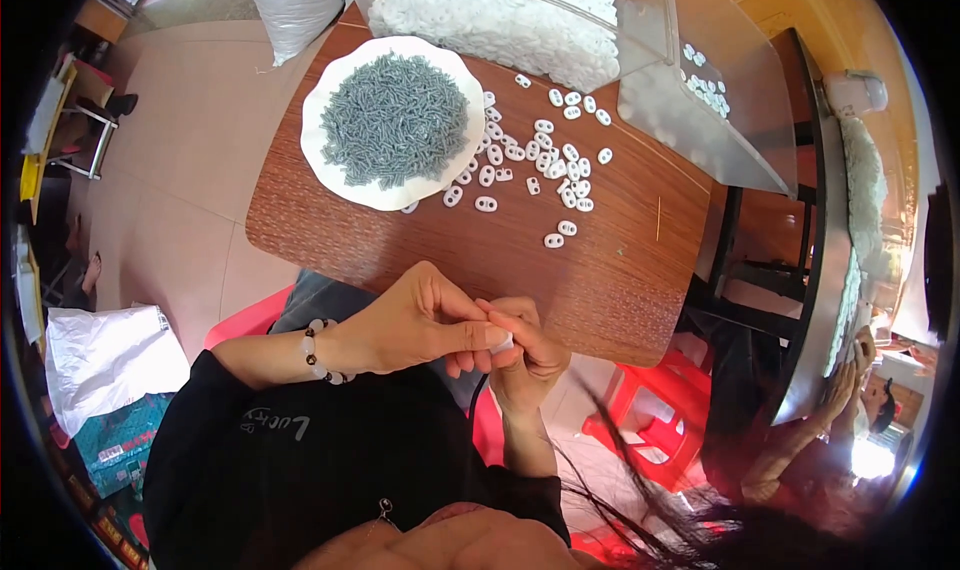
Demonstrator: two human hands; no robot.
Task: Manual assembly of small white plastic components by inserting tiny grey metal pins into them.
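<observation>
Close in front of my chest, my left hand (pixel 415 320) and my right hand (pixel 532 355) meet just off the table's near edge. A small white plastic piece (pixel 502 344) is pinched between their fingertips; the fingers cover much of it. Beyond them, a white scalloped plate (pixel 315 135) holds a heap of small grey rod-like pieces (pixel 395 120), too fine to tell the kind. Loose white oval pieces with two holes (pixel 486 204) lie scattered to the right of the plate. Two of them rest a little apart, nearer my hands.
At the table's (pixel 620 300) far side stands a clear bin (pixel 650 20) full of white pieces. A white sack (pixel 295 10) is on the floor beyond. Red plastic stools (pixel 650 410) stand to the right, where another person's hands (pixel 850 375) show. A white bag (pixel 110 360) lies left.
</observation>
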